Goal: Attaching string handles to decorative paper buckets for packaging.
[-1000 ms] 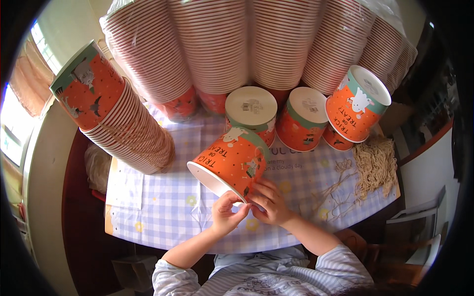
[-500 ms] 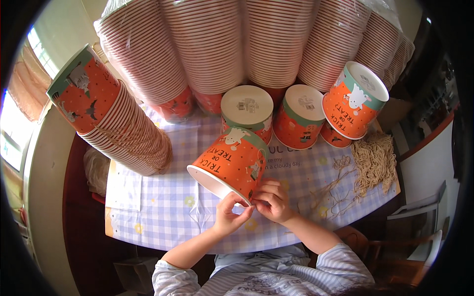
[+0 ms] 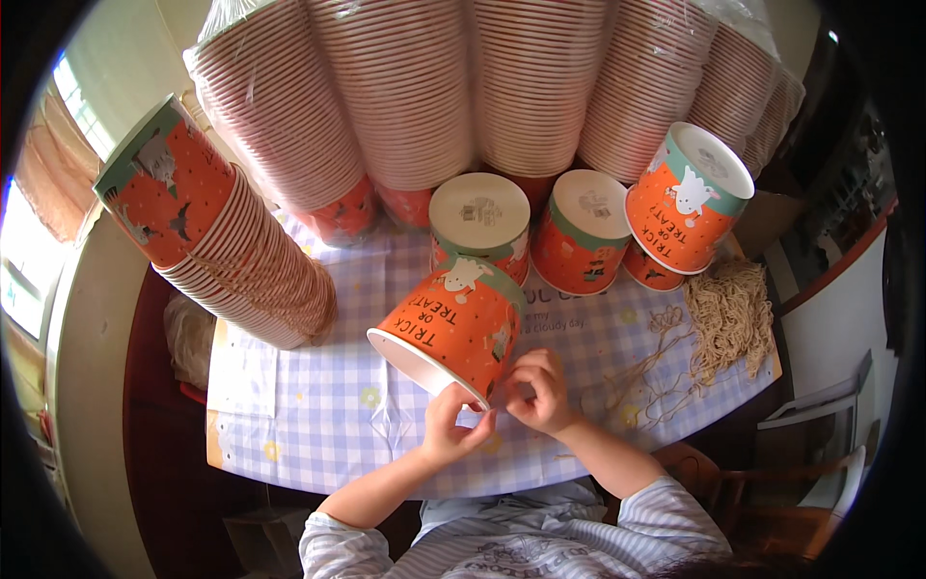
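An orange paper bucket (image 3: 449,323) with a green base band and a white ghost figure lies tilted in front of me, its white-rimmed mouth toward me. My left hand (image 3: 455,425) pinches the rim at its near right, fingers partly inside the mouth. Just right of the rim, my right hand (image 3: 540,394) is apart from the bucket, fingers curled and thumb meeting them; anything in that pinch is too small to make out. The bucket leans near an upside-down bucket (image 3: 479,201) behind it.
More upside-down buckets (image 3: 586,232) stand behind, one perched on another (image 3: 690,198) at right. A twine-wrapped nested stack (image 3: 241,256) leans at left. Tall plastic-wrapped stacks (image 3: 415,96) line the back. Loose tan twine (image 3: 728,318) lies right on the checked tablecloth (image 3: 328,425).
My right hand has drawn away from the rim, slightly up and to the right. My left hand keeps its grip on the bucket, which has barely shifted.
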`<state>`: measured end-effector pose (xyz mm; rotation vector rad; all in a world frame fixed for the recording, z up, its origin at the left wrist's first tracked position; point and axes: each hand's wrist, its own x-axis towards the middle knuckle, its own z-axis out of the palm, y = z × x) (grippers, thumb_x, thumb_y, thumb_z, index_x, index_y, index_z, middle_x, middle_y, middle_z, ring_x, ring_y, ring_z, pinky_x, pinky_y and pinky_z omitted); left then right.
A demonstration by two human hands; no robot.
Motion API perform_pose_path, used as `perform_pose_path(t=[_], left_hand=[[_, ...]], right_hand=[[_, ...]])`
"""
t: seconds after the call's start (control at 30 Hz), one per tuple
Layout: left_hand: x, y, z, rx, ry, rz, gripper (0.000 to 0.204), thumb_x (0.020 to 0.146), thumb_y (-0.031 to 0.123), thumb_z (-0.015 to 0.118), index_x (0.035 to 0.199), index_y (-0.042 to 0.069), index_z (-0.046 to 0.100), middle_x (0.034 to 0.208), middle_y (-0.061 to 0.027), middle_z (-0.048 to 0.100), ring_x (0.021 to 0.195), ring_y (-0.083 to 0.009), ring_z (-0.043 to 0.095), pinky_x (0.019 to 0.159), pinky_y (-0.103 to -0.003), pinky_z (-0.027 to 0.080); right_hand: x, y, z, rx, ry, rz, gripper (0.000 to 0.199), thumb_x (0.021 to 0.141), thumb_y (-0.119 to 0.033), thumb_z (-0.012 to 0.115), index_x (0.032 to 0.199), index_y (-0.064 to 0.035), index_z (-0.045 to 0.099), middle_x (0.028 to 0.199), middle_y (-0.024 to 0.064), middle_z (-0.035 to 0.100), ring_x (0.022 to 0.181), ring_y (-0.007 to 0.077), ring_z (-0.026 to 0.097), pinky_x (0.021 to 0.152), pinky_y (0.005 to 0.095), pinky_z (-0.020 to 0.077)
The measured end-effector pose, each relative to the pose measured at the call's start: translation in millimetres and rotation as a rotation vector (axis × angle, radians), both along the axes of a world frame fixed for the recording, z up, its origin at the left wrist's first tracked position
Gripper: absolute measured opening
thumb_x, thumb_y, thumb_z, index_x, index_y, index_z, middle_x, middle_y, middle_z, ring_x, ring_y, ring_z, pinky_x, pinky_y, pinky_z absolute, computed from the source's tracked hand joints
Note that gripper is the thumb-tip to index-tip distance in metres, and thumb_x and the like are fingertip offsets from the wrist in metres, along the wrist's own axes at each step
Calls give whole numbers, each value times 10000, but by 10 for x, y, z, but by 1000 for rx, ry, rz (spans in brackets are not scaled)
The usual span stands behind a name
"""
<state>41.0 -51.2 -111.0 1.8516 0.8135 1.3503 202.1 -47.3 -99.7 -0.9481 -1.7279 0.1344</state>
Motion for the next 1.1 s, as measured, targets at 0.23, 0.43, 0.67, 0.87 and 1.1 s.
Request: perform_pose_path(t=[0.23, 0.43, 0.67, 0.87, 1.1], left_hand=[[-70, 24, 74, 131, -82, 151, 179, 625, -17, 601, 774, 43, 519, 702, -77, 543, 579, -174, 539, 527, -240, 415], [-72, 31, 82, 162, -41, 117, 189, 638, 5, 625, 779, 47, 505, 680, -66, 539, 565, -167, 529, 511, -237, 405], [-14, 2, 54, 143, 92, 24, 244, 634, 10, 677, 795, 63, 502, 659, -42, 528, 532, -158, 510, 473, -250, 404], [12, 46, 46, 174, 156, -12, 253, 611, 8, 703, 783, 67, 528, 653, -42, 533, 524, -155, 518, 457, -250, 418], [27, 58, 70, 174, 120, -1, 237, 609, -3, 680, 776, 69, 529, 653, -38, 531, 522, -157, 519, 456, -249, 416]], right_hand=[[129, 141, -59, -197, 330, -126, 89, 719, 21, 551, 773, -33, 507, 800, 84, 528, 738, 183, 526, 672, 265, 418], [169, 210, -181, -614, 939, -72, 50, 817, -70, 541, 779, -54, 512, 714, -21, 519, 629, 54, 463, 585, 192, 372], [396, 243, -3, -635, 1087, -14, 74, 832, -65, 503, 891, -43, 540, 829, 14, 557, 747, 72, 500, 682, 212, 406], [647, -141, 369, -698, 295, 157, 56, 780, -44, 578, 833, -32, 586, 770, -2, 557, 699, 78, 526, 597, 208, 418], [766, -792, 285, -727, -796, 170, 163, 670, -256, 664, 749, -130, 598, 773, 2, 512, 851, 172, 495, 763, 329, 328]])
